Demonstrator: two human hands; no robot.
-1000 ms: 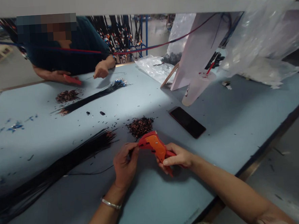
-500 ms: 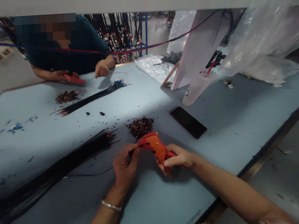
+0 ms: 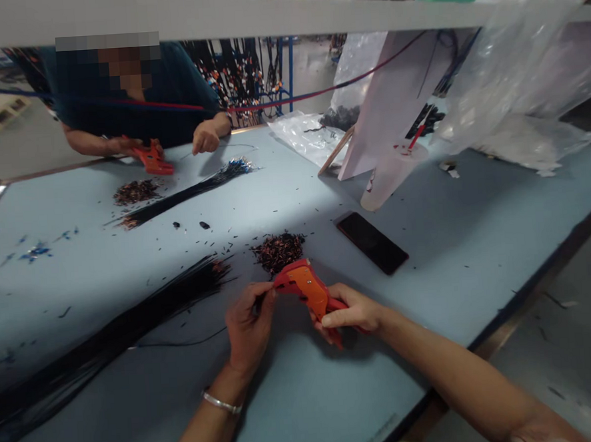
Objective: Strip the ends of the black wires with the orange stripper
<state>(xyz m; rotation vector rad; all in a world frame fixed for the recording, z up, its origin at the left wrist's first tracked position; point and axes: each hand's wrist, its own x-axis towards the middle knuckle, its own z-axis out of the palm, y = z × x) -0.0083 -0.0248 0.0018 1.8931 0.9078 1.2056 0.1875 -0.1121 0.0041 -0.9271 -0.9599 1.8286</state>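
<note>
My right hand point(image 3: 348, 313) grips the handles of an orange-red wire stripper point(image 3: 307, 289), its jaws pointing left. My left hand point(image 3: 248, 325) pinches the end of a thin black wire point(image 3: 183, 340) and holds it at the tool's jaws. That wire trails left across the light blue table point(image 3: 299, 201). A large bundle of black wires point(image 3: 107, 342) lies to the left of my hands. Just beyond the tool sits a small heap of stripped insulation bits point(image 3: 278, 249).
A black phone point(image 3: 371, 241) lies flat to the right of the heap. Across the table a person in a dark top holds a red tool point(image 3: 154, 160), with a second wire bundle point(image 3: 184, 193) and scrap pile point(image 3: 134, 191) nearby. Plastic bags point(image 3: 512, 88) and a white board point(image 3: 393, 101) stand at the back right.
My hands, the stripper and the wire stay almost still. The person opposite has shifted the red tool slightly to the right.
</note>
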